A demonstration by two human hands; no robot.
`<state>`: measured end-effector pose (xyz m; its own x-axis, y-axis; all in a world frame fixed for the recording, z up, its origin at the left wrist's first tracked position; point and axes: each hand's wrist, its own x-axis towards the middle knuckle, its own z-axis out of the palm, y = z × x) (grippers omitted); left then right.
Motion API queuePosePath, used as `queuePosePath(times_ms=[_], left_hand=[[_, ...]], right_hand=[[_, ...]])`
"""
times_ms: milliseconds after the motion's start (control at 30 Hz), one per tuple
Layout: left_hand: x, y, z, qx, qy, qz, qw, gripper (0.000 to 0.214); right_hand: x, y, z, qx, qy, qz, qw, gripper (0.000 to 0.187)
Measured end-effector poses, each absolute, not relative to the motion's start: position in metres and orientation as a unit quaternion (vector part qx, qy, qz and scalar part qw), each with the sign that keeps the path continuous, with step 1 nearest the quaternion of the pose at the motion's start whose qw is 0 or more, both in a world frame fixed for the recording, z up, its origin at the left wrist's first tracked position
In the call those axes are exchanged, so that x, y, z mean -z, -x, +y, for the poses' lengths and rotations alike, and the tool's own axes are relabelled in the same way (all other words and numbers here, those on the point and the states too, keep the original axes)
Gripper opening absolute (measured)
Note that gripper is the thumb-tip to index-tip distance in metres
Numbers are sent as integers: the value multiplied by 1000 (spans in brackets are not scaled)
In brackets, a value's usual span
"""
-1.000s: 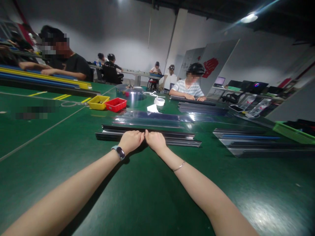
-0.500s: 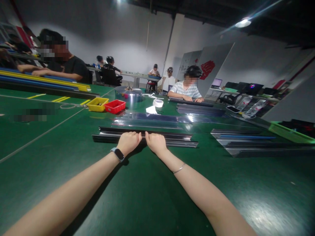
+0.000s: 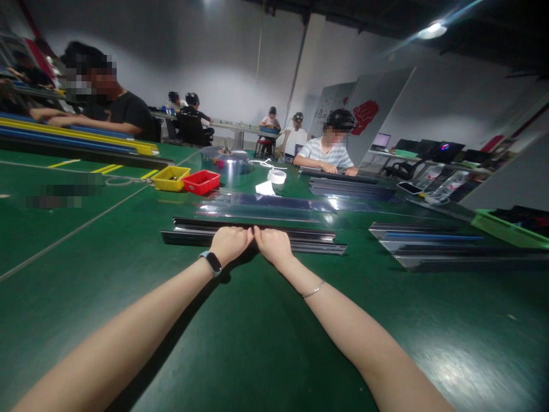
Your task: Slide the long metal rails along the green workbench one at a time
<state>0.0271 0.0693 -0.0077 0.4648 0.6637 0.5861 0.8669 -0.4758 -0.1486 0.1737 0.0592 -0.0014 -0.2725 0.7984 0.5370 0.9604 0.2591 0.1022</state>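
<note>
A long black channel-shaped profile [image 3: 313, 247] lies crosswise on the green table [image 3: 240, 343]. Both my hands grip it near its middle, thumbs almost touching. My left hand [image 3: 230, 241], with a watch on the wrist, is closed over the near edge. Beside it, my right hand [image 3: 273, 245], with a thin bracelet on the wrist, is closed on the same profile. My fingertips are hidden behind the edge. Just beyond the profile lie clear plastic strips [image 3: 257, 209].
A yellow bin [image 3: 171, 179] and a red bin [image 3: 201, 182] stand past the strips, near a round clear coil [image 3: 227, 161] and a white tape roll [image 3: 277, 176]. More profiles [image 3: 429, 252] lie right, by a green basket [image 3: 510, 229]. Co-workers sit at the far side and left.
My left hand has slid slightly to the right along the profile, closer to my right hand. The profile stays in place; the view has shifted a little.
</note>
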Motion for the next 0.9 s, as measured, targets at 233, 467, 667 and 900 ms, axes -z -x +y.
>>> queuePosePath(times_ms=[233, 467, 667, 900], left_hand=[[9, -18, 66, 270, 824, -448, 219, 42], [8, -26, 67, 269, 829, -452, 190, 43], [7, -24, 66, 249, 822, -470, 201, 47], [7, -22, 66, 250, 811, -488, 204, 48]], right_hand=[[2, -171, 57, 215, 592, -746, 216, 52], [5, -173, 66, 216, 556, -784, 170, 52], [2, -171, 62, 205, 583, -763, 192, 53], [5, -169, 61, 212, 592, -751, 204, 54]])
